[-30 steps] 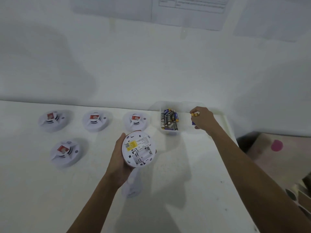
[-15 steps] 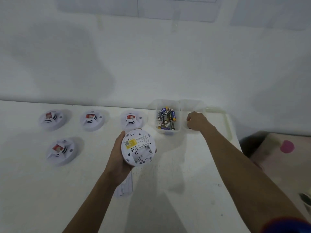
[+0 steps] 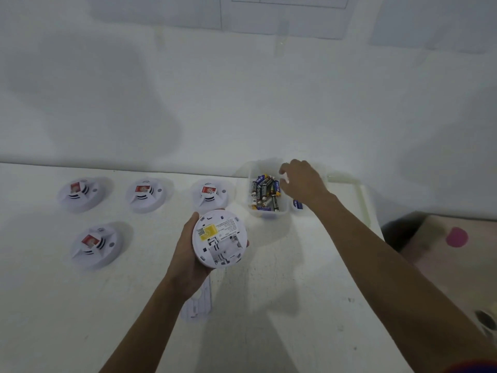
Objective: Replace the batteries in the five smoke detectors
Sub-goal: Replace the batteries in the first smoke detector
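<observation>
The left hand [image 3: 185, 257] cradles the smoke detector [image 3: 219, 242] in curled fingers, back upward, exposing its battery bay. Just under the right hand [image 3: 304, 184] and its bent fingers lie the batteries [image 3: 265, 193] in their tub [image 3: 269, 214]; whether the fingers pinch one is unclear.

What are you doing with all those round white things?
A person is changing smoke detector batteries. The left hand holds one round white plastic smoke detector with its back facing up. The right hand reaches over a clear plastic tub full of mixed batteries. Four more white smoke detectors with red stickers lie on the white table.
</observation>
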